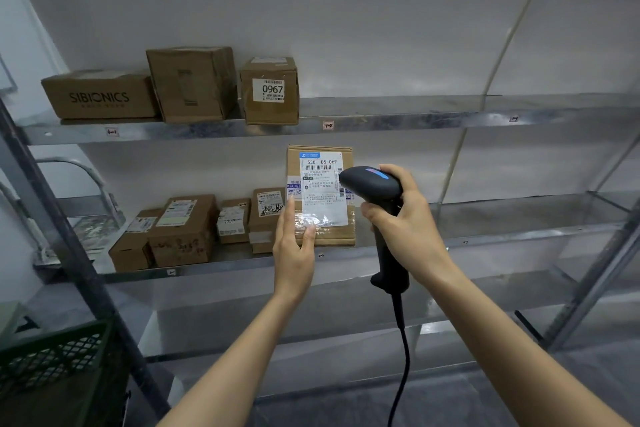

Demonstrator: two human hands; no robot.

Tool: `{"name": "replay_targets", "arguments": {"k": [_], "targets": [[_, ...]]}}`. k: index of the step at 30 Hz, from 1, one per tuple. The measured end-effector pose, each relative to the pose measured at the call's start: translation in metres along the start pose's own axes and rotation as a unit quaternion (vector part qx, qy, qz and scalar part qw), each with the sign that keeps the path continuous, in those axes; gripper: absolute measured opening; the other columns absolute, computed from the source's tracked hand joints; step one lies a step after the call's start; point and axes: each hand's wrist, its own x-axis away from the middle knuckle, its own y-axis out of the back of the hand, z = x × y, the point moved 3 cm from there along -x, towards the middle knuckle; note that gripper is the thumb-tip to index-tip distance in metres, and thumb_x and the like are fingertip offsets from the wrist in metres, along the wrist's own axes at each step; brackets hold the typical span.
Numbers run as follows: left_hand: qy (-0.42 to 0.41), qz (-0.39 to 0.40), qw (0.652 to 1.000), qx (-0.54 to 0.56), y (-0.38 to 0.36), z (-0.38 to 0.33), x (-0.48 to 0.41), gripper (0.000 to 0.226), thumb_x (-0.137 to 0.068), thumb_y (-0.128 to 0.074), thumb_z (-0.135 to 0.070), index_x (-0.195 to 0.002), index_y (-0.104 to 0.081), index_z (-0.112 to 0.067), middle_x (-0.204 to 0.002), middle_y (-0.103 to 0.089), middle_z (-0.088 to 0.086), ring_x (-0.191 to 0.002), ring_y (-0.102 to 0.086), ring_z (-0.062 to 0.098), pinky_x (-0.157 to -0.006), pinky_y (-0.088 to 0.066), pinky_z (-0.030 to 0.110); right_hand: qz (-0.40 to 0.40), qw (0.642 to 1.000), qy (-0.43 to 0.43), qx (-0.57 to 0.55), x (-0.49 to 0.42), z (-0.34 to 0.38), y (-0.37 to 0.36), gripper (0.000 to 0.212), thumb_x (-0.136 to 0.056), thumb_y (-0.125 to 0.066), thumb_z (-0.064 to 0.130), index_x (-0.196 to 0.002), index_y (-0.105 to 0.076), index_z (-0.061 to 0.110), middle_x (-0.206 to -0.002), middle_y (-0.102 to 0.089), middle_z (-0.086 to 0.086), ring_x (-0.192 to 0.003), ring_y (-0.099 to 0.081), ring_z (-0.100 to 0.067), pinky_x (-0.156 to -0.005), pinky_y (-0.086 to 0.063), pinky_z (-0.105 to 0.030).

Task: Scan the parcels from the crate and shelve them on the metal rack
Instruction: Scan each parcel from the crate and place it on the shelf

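Crate (52,364): green, lower left corner, contents hidden. Metal rack (69,236): upper shelf (398,121), left end, three boxes (192,83); middle shelf (485,236), left end, row of labelled parcels (183,229), already shelved. Current parcel (322,191): upright near the middle shelf's front edge, label (323,184) outward. Left grip (294,246): open, straight fingers against the parcel's lower left face. Right grip (405,218): wrapped round the scanner (377,184), nose just beside the label's right edge. Status, judged: scan under way; crate remainder unknown.
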Motion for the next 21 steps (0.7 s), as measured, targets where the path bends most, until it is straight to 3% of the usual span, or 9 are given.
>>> {"name": "replay_targets", "arguments": {"k": [6, 9, 12, 21], "targets": [[-0.018, 0.013, 1.0, 0.02, -0.001, -0.009, -0.01, 0.061, -0.098, -0.049, -0.024, -0.147, -0.015, -0.039, -0.155, -0.025, -0.01, -0.142, -0.019, 0.004, -0.115, -0.02, 0.027, -0.034, 0.999, 0.007, 0.012, 0.001, 0.0, 0.008, 0.054, -0.083, -0.065, 0.003, -0.104, -0.048, 0.05, -0.09, -0.061, 0.033, -0.078, -0.06, -0.004, -0.079, -0.053, -0.031], [-0.024, 0.018, 0.999, 0.028, -0.003, -0.018, -0.017, 0.06, -0.098, -0.049, -0.025, -0.141, -0.013, -0.047, -0.155, -0.026, -0.008, -0.141, -0.022, 0.006, -0.112, -0.023, 0.026, -0.049, 0.999, 0.004, 0.015, 0.002, -0.001, 0.016, 0.054, -0.084, -0.064, 0.002, -0.108, -0.048, 0.046, -0.092, -0.061, 0.021, -0.082, -0.061, -0.011, -0.084, -0.053, -0.038], [-0.029, 0.022, 0.999, 0.029, -0.007, -0.028, -0.026, 0.061, -0.098, -0.049, -0.028, -0.143, -0.012, -0.047, -0.155, -0.028, -0.008, -0.14, -0.026, 0.006, -0.108, -0.024, 0.022, -0.049, 0.999, 0.0, 0.019, -0.003, 0.0, 0.024, 0.05, -0.084, -0.065, 0.004, -0.114, -0.048, 0.041, -0.097, -0.059, 0.019, -0.088, -0.061, -0.013, -0.088, -0.052, -0.04], [-0.038, -0.004, 0.999, 0.028, -0.034, -0.064, -0.053, 0.061, -0.099, -0.048, -0.028, -0.148, -0.014, -0.042, -0.154, -0.03, -0.004, -0.139, -0.031, 0.012, -0.111, -0.032, 0.033, -0.023, 1.0, -0.001, 0.007, -0.032, -0.007, 0.057, 0.049, -0.087, -0.064, 0.006, -0.125, -0.047, 0.032, -0.105, -0.058, 0.014, -0.094, -0.061, -0.019, -0.093, -0.05, -0.047]]}}
